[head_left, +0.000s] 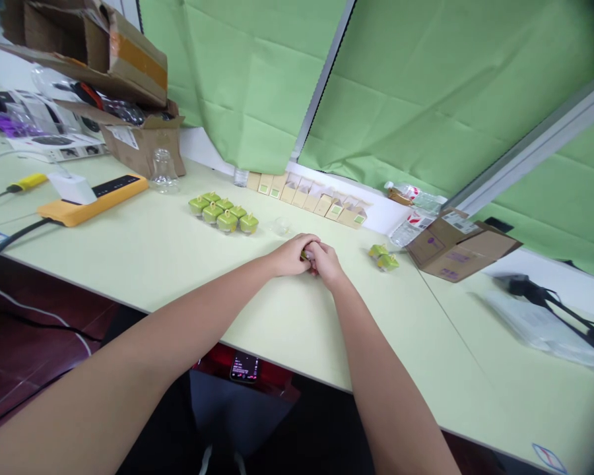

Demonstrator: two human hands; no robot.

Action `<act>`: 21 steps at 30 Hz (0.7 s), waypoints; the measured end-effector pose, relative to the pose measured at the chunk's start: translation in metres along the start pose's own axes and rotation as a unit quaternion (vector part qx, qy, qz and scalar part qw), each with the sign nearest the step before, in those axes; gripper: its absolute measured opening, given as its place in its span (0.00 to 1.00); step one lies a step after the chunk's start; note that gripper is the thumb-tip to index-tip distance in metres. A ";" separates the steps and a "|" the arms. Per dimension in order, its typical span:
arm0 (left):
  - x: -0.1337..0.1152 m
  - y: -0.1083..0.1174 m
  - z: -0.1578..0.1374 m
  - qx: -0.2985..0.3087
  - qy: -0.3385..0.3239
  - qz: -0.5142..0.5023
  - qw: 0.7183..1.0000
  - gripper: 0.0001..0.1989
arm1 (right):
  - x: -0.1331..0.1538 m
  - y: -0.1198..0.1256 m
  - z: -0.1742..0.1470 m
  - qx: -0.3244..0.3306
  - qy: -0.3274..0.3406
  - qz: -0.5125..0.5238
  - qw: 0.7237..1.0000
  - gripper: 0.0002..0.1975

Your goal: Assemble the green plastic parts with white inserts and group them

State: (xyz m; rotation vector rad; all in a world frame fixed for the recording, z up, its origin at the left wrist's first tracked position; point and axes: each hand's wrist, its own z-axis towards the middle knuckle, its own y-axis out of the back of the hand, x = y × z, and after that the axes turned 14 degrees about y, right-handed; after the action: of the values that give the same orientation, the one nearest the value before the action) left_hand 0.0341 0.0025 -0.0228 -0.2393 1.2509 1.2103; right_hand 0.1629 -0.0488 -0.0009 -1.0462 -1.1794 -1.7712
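My left hand and my right hand are closed together over the middle of the table. Between them shows a sliver of a small green piece, mostly covered by my fingers. Its colour matches the green-topped clear containers nearby. Several of these containers stand in a cluster to the left, each with a little yellow loop on top. Two more green-topped containers sit to the right. Just beyond my left hand is a small clear plastic piece.
Small kraft paper boxes line the table's back edge. On the left lie an orange power strip, a yellow screwdriver and a clear jar. A cardboard box and plastic bottles stand at right. A phone rests below the front edge.
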 end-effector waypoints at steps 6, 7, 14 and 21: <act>-0.002 0.005 0.001 -0.020 0.010 0.030 0.999 0.23 | 0.004 0.008 -0.002 0.080 -0.016 0.093 0.992 0.13; -0.002 0.005 0.001 -0.024 0.012 0.034 0.999 0.23 | 0.005 0.010 -0.003 0.090 -0.024 0.106 0.990 0.14; -0.004 0.008 0.001 -0.038 0.031 0.062 0.997 0.18 | 0.010 0.014 -0.006 0.114 -0.040 0.139 0.983 0.15; -0.004 0.011 0.000 -0.052 0.061 0.088 0.993 0.15 | 0.012 0.016 -0.006 0.128 -0.032 0.165 0.977 0.11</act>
State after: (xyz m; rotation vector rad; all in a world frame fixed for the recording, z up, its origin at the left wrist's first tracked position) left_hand 0.0263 0.0045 -0.0144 -0.2873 1.3379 1.4312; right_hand 0.1714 -0.0611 0.0138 -1.0794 -1.1601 -1.3008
